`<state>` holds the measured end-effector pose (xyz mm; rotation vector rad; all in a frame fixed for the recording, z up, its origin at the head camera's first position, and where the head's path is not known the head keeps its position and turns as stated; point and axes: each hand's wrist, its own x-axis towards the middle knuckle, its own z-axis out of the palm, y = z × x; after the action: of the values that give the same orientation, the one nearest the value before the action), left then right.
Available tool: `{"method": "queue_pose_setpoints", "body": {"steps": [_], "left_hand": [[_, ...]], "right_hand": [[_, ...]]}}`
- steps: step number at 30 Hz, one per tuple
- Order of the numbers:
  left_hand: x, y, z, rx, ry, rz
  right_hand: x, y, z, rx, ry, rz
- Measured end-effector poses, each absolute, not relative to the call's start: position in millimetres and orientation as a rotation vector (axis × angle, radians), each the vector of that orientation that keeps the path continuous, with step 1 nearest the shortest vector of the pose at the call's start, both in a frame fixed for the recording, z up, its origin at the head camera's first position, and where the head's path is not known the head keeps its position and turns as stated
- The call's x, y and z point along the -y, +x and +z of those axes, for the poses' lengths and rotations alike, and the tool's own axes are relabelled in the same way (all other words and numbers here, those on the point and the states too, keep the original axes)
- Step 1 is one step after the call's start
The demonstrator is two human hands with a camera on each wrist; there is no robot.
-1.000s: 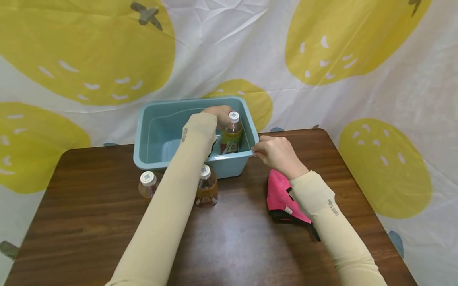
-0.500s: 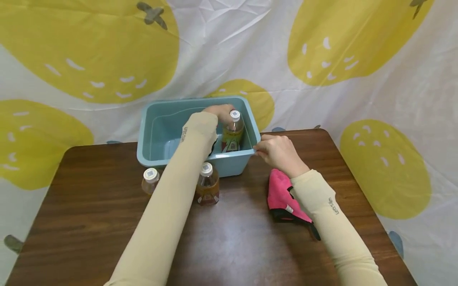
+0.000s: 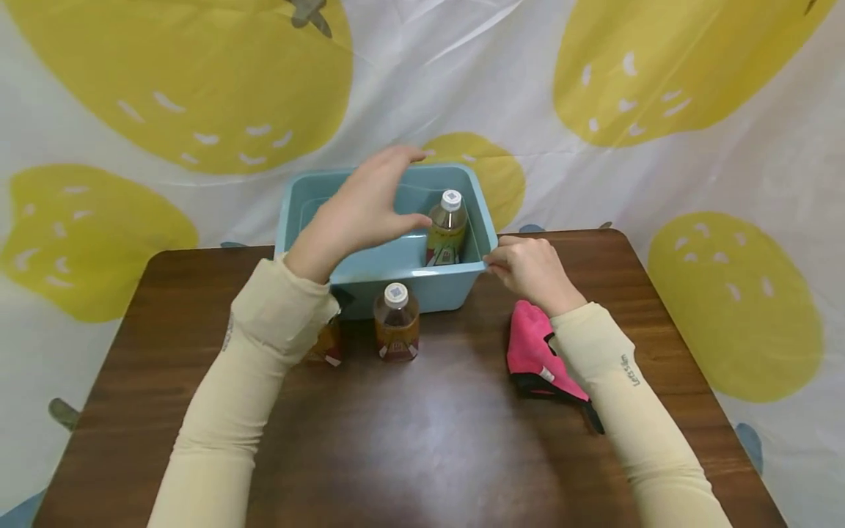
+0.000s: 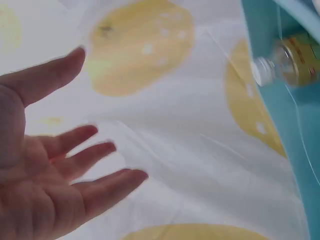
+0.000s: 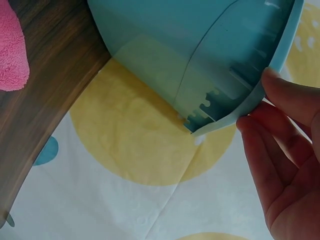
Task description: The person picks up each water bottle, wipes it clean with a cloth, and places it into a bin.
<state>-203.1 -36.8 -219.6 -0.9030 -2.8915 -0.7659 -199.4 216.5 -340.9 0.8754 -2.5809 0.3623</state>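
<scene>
My left hand [image 3: 359, 209] hangs over the blue plastic bin [image 3: 389, 282], thumb and fingers spread with nothing between them; the left wrist view shows the same spread fingers [image 4: 107, 195]. Inside the bin, at its right end, a bottle [image 3: 447, 231] with a white cap and a yellow-green label stands upright. My right hand [image 3: 528, 268] pinches the bin's right rim between thumb and fingers, plain in the right wrist view, where the rim [image 5: 280, 65] shows. A second capped bottle [image 3: 397, 323] stands in front of the bin. Left of it, another bottle [image 3: 326, 345] is mostly hidden by my left wrist.
A pink and black cloth item [image 3: 541, 352] lies on the brown wooden table [image 3: 422, 440], beside my right forearm. Behind the table hangs a white sheet [image 3: 449, 95] with large yellow fruit prints, close to the bin's back.
My left hand has let go of the bottle in the bin and moved up and to the left, its fingers spreading. My right hand stays on the rim. The head view has shifted slightly.
</scene>
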Motion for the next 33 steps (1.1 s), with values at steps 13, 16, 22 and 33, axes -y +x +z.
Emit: {"method": "queue_pose_setpoints", "body": {"steps": [13,16,22,33], "left_hand": [[85.3,-122.0,-295.4,2.628,-0.694,-1.295],[85.1,-115.7,-329.4,2.689,-0.608,-1.399],[78.5,-117.5,-383.8,2.763,-0.45,-1.519],[61.1,-132.0,-417.9,2.65,-0.392,-1.65]], "right_hand": [[-214.5,-201.4,-343.7,2.616,0.846,0.365],[-215.6,-201.2,-343.9,2.624,0.831,0.363],[-216.9,-202.0,-345.0,2.638,0.814,0.359],[-220.2,-199.7,-346.4,2.644,0.79,0.349]]}}
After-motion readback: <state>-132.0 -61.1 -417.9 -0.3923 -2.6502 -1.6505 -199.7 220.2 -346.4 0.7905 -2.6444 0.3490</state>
